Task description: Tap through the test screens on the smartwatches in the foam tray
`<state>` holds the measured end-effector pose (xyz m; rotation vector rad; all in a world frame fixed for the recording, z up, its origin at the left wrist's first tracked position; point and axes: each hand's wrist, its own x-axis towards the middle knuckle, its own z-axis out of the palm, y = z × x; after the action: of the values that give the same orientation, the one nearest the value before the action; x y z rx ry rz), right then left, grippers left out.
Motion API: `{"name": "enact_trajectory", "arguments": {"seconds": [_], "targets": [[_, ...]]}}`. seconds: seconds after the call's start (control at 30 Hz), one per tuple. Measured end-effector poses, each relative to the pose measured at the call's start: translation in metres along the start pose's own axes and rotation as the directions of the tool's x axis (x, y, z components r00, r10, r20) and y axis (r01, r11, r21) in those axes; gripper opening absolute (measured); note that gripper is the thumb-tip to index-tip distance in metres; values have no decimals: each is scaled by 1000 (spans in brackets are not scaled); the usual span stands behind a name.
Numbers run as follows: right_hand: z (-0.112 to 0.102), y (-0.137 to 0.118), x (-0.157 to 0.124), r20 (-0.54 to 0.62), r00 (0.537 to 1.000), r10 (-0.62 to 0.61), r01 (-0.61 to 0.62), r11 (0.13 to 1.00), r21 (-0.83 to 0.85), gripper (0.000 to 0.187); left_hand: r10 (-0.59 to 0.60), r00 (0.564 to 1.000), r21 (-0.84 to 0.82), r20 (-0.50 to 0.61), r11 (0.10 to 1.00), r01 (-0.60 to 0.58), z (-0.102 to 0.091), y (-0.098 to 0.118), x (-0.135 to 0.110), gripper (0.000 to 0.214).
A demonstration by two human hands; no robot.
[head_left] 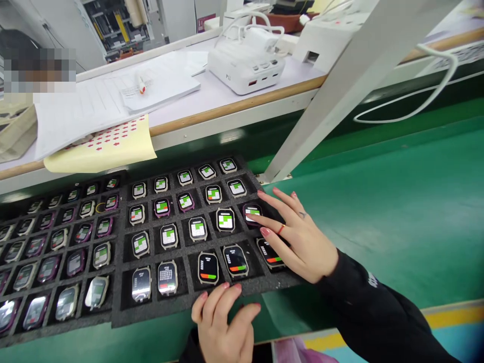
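A black foam tray lies on the green belt, with several smartwatch bodies set in its pockets. My right hand rests flat on the tray's right edge, fingers stretched out, fingertips touching a watch with a lit screen. My left hand is at the tray's near edge, fingers curled over the foam rim below a watch showing a red and green bar. Neither hand holds a watch.
A second foam tray of watches lies to the left. A raised white shelf behind carries papers, a yellow sticker sheet and a white charger box. A slanted metal post stands by the tray's far right corner.
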<state>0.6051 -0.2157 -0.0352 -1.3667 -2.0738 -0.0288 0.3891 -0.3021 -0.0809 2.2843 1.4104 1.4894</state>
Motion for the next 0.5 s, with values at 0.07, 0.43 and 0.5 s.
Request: {"name": "enact_trajectory", "arguments": {"seconds": [0.07, 0.43, 0.5], "targets": [[-1, 0, -1, 2, 1000, 7, -7, 1000, -1, 30, 0, 1000, 0, 4, 1000, 0, 0, 0, 0, 29], [-10, -23, 14, 85, 993, -78, 76, 997, 15, 34, 10, 1000, 9, 3, 1000, -10, -1, -1, 1, 31], [-8, -30, 18, 131, 986, -100, 101, 995, 4, 35, 12, 1000, 3, -2, 1000, -12, -2, -1, 1, 31]]}}
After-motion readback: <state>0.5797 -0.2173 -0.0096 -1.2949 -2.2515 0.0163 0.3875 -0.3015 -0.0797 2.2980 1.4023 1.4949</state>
